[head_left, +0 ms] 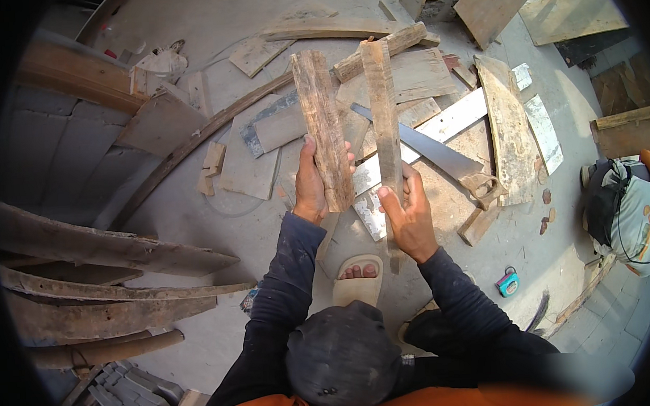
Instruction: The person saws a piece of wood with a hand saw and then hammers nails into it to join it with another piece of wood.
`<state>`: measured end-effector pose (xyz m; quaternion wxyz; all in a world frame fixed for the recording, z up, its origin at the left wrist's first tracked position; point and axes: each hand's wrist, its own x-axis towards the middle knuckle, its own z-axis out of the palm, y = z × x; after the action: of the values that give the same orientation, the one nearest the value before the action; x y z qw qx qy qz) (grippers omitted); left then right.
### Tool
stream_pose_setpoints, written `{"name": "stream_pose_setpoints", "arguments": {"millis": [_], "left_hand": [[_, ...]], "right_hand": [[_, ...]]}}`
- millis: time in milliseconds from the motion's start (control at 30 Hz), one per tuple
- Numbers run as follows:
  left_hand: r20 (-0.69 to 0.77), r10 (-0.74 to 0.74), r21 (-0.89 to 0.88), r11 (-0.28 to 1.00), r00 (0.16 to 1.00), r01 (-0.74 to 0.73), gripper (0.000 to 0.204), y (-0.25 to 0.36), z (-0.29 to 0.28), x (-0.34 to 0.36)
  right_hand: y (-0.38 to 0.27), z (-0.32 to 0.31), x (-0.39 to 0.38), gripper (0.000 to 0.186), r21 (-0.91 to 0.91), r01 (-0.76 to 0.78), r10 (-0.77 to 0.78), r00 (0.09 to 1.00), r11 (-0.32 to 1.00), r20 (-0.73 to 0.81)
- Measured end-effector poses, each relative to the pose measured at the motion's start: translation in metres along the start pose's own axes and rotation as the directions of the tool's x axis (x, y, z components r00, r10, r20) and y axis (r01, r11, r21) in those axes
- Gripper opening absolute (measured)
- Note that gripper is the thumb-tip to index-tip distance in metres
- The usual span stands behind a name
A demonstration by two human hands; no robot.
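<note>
My left hand [311, 182] grips a short, rough, weathered wood block [320, 116], held upright in front of me. My right hand [413, 217] is closed on a longer, narrower wood strip [381, 99], held beside the block with a gap between them. Beneath and to the right lies a handsaw [439, 154] with a wooden handle, across scattered boards, among them a white-coated plank [455, 114] and a wide rough board [507, 137]. My sandalled foot [357, 274] is below my hands.
A long curved timber [164, 166] crosses the floor. Curved boards [117, 248] and grey blocks [130, 393] are at left. A teal tape measure [508, 284] lies right. A co-worker [634, 218] is at the right edge. More panels [487, 11] stand at the back.
</note>
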<state>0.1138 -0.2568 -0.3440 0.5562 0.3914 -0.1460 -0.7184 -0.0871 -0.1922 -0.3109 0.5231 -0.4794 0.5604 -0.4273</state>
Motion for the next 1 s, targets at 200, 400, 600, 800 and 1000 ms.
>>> {"name": "stream_pose_setpoints", "arguments": {"millis": [200, 400, 600, 800, 1000], "left_hand": [[-0.09, 0.243, 0.335, 0.921, 0.966, -0.201, 0.068, -0.017, 0.016, 0.005], [0.047, 0.183, 0.271, 0.944, 0.982, -0.189, 0.084, -0.018, 0.036, 0.0], [0.084, 0.169, 0.281, 0.942, 0.982, -0.186, 0.077, -0.015, 0.045, -0.004], [0.12, 0.191, 0.288, 0.932, 0.974, -0.219, 0.076, -0.015, 0.046, -0.011], [0.194, 0.187, 0.3, 0.923, 0.963, -0.24, 0.075, -0.009, 0.049, -0.02]], "right_hand": [[0.007, 0.007, -0.005, 0.05, -0.048, 0.02, -0.025, 0.994, 0.999, -0.103], [0.017, 0.009, -0.004, 0.048, -0.092, 0.058, -0.065, 0.995, 0.994, -0.074], [0.022, 0.008, -0.003, 0.044, 0.029, -0.064, 0.065, 0.996, 0.998, -0.053], [0.021, 0.0, -0.005, 0.043, 0.014, -0.085, 0.085, 0.996, 0.996, 0.003], [0.017, -0.01, -0.009, 0.045, -0.024, -0.135, 0.137, 0.987, 0.991, 0.09]]}}
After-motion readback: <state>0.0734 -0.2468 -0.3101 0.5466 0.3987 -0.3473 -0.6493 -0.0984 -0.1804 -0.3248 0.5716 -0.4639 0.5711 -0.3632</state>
